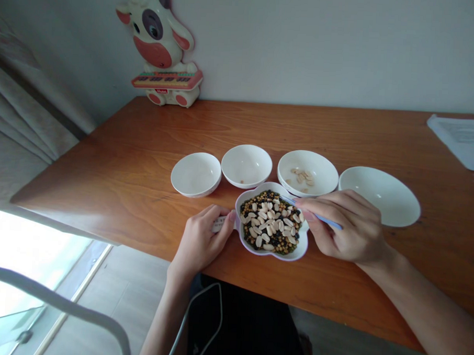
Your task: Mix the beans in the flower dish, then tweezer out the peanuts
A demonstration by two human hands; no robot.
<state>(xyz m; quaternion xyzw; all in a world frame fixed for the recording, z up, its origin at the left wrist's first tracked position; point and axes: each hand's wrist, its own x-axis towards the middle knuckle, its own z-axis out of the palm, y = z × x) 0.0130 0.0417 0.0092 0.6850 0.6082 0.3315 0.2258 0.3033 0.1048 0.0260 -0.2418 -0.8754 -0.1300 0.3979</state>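
My left hand (205, 238) grips the white handle (218, 224) of a scalloped, flower-shaped bowl (302, 246). Inside that bowl, pale peanut halves (267, 220) lie over a mix of small yellow, black and green beans. My right hand (347, 224) pinches slim blue tweezers (328, 221), whose tips point left over the flower bowl's upper right edge. Behind it, a round white bowl (327, 173) contains several peanut pieces (302, 176). The bowl (257, 157) to its left has one tiny bean-like bit at the bottom.
A white bowl (196, 170) stands at the row's left end and another (401, 203) at its right end, partly behind my right hand. On the wooden table (142, 194), a cow-shaped toy keyboard (166, 80) stands back left and a papery sheet (464, 137) lies back right.
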